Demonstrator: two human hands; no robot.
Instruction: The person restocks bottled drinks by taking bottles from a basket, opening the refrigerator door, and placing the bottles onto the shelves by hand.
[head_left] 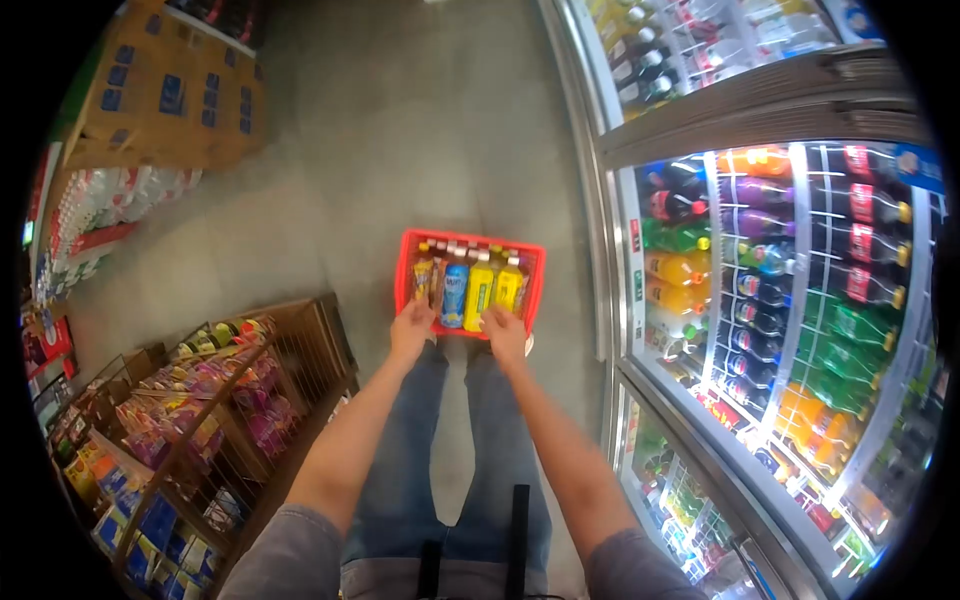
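A red plastic basket [405, 262] is in front of my legs, near the middle of the view. Inside it lie a blue can-shaped container [454, 295], a yellow carton [478, 292], another yellow pack [508, 285] and a yellow-wrapped item [422, 278]. Dark bottles with pale caps line its far side. My left hand [412, 328] is closed at the near left part of the rim. On the near right, my right hand [503, 332] has its fingers curled over the rim, beside the yellow carton. Part of the near rim is hidden by my hands.
Glass-fronted drink coolers [605, 150] with rows of bottles run along the right. On the left stand a wire-fronted bin [225, 400] of colourful snack packs and a stack of brown cardboard boxes [175, 95]. Grey floor [400, 130] stretches ahead between them.
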